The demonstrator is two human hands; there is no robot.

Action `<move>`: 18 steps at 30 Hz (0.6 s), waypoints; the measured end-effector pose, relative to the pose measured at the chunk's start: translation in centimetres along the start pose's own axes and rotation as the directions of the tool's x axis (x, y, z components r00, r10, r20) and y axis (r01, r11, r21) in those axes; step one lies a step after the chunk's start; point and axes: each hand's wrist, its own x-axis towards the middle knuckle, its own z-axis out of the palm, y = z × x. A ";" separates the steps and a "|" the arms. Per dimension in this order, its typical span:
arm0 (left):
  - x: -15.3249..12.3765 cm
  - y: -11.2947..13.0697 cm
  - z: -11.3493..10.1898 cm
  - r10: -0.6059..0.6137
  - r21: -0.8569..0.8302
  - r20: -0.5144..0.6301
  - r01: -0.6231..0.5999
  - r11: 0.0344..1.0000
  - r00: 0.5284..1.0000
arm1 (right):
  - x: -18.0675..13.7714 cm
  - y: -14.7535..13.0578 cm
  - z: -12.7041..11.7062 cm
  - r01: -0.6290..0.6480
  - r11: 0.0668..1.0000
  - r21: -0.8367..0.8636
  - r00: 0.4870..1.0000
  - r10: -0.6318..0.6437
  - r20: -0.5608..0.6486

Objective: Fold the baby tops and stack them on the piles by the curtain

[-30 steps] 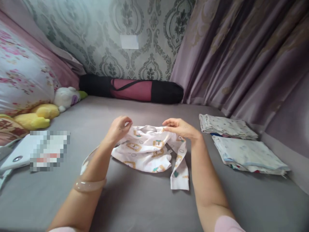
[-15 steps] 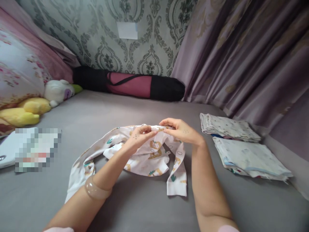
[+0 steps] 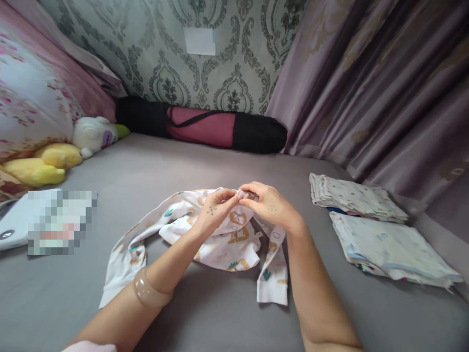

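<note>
A small long-sleeved shirt (image 3: 227,254), white with tan and green prints, lies on the grey bed sheet (image 3: 205,313). Its sleeves spread down to the left and right, ending in white cuffs. My left hand (image 3: 218,208) pinches the shirt's upper edge between thumb and fingers. Right beside it, my right hand (image 3: 269,203) grips the same edge, the two hands' fingertips nearly meeting. The fingers partly cover the cloth at the pinch. A pale bangle circles my left forearm.
Two folded cloth stacks, a nearer one (image 3: 392,247) and a farther one (image 3: 357,195), lie at the right. A black and pink long bag (image 3: 201,127) rests along the wall. Plush toys (image 3: 93,137) and a white device (image 3: 31,215) are at the left, beside a blurred-out item.
My right hand has shifted left toward my left hand along the shirt's upper edge. The whole view has shifted slightly, while the shirt lies much as before.
</note>
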 end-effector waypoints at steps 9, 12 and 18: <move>0.9 1.9 -3.2 0.101 0.295 -0.076 -0.074 0.953 0.992 | 0.2 1.0 0.0 -0.165 0.985 -0.043 0.986 0.166 0.018; 1.7 2.4 -6.5 0.105 0.425 -0.133 -0.039 0.904 0.986 | 0.1 1.2 0.0 -0.187 0.980 -0.064 0.982 0.187 -0.009; 2.2 1.6 -10.5 -0.027 0.681 0.005 0.016 0.732 1.000 | 0.1 0.9 0.3 -0.185 0.982 -0.034 0.982 0.184 -0.034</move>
